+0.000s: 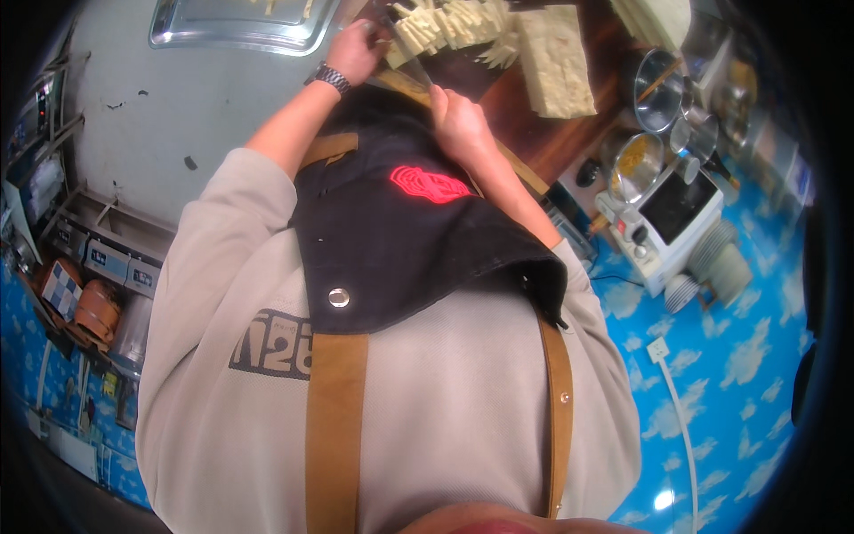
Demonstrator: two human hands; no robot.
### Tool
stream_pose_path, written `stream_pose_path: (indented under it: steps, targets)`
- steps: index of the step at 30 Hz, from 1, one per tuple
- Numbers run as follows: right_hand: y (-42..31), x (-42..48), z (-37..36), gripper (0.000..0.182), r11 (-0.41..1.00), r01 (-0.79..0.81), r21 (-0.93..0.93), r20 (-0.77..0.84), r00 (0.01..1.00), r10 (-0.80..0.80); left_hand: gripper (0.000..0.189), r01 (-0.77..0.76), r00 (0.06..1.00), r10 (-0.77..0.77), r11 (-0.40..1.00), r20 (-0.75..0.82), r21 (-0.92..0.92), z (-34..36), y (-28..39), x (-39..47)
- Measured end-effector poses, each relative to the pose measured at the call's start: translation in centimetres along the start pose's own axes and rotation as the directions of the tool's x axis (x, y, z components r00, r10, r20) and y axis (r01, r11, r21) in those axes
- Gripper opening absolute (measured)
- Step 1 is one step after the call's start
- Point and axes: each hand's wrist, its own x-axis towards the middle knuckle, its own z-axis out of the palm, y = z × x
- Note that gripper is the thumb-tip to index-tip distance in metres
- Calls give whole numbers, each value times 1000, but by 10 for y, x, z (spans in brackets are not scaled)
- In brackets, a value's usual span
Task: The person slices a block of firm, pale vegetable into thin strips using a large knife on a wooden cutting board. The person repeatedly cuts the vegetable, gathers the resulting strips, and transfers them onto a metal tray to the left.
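At the top of the view, my right hand (460, 123) grips a knife, with its blade (417, 67) pointing up and left beside a pile of pale yellow food strips (454, 25). My left hand (360, 50) wears a metal-band watch and lies left of the blade with curled fingers. Its fingertips are partly hidden, so I cannot tell if they hold anything. A small pale piece (398, 56) lies between that hand and the blade. Right of the strips, a thick pale layered slab (557, 63) rests on the reddish-brown wooden board (534, 143).
A metal tray (237, 41) with a few strips stands at upper left. Right of the board are a metal bowl with yellow contents (636, 167), another bowl (657, 90) and a white appliance (674, 207) carrying small containers. Stacked bowls (720, 267) stand beyond.
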Motion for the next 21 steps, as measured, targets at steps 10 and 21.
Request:
stream_pose_path:
  steps: [10, 21]
  targets:
    - [5, 67, 38, 48, 997, 74, 34, -83, 994, -71, 21, 113, 989, -111, 993, 94, -23, -11, 20, 0]
    - [9, 27, 5, 53, 998, 9, -65, 3, 1000, -9, 16, 78, 997, -77, 997, -31, 14, -2, 9, -1]
